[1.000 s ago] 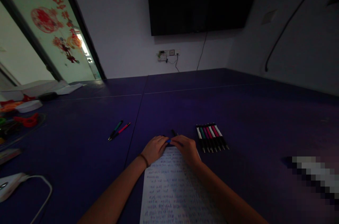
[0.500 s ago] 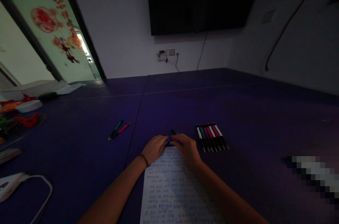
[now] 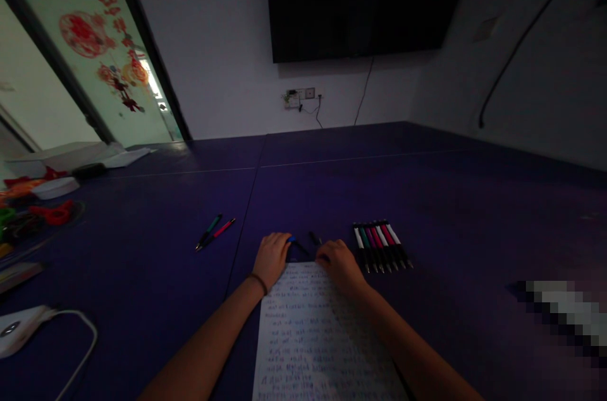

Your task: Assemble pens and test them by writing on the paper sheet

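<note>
My left hand (image 3: 272,257) is closed at the top left corner of a handwritten sheet of paper (image 3: 313,338); a small blue pen part (image 3: 291,239) sticks out of its fingers. My right hand (image 3: 338,263) is closed at the sheet's top right, gripping a dark pen part (image 3: 313,238) that points away from me. A short gap separates the two hands. Right of my right hand lies a row of several pens (image 3: 382,244), side by side on the dark blue table (image 3: 427,198).
Two loose pens (image 3: 214,231), one green and one red, lie to the left. At the far left edge are red and green oddments (image 3: 42,214) and a white device with a cable (image 3: 28,328). A dark screen (image 3: 360,2) hangs on the wall.
My hands, joined around one pen at the sheet's top a second ago, have drawn apart; the blue part went left with my left hand and the dark part stayed in my right.
</note>
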`<state>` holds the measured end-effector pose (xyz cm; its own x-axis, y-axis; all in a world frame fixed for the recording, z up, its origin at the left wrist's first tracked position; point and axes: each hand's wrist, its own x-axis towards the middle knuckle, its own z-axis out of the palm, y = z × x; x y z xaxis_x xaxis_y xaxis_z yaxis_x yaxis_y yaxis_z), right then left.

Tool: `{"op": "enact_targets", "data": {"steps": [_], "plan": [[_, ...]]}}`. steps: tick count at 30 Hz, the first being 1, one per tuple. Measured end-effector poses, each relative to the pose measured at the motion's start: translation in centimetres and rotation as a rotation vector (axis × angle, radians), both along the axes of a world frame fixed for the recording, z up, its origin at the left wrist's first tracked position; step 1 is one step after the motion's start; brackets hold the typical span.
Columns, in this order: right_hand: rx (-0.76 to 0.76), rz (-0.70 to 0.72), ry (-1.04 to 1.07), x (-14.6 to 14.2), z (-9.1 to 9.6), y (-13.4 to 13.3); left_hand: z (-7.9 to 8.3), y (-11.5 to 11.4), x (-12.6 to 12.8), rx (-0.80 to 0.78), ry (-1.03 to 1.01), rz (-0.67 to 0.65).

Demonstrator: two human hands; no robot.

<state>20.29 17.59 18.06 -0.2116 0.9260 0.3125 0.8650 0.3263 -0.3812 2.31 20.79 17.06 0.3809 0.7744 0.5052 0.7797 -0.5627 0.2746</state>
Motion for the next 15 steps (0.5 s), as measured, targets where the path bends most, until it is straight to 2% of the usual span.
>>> {"op": "enact_targets", "data": {"steps": [4,10,15], "plan": [[0.086,0.011,-0.047,-0.07,-0.28,0.33,-0.01,0.01,0.01,0.004,0.000,0.018],[0.176,-0.063,0.167,0.29,-0.43,0.54,0.09,0.04,-0.11,-0.017,-0.003,0.029],[0.179,-0.046,0.213,0.24,-0.61,0.51,0.20,-0.10,-0.06,-0.019,0.000,-0.025]]}}
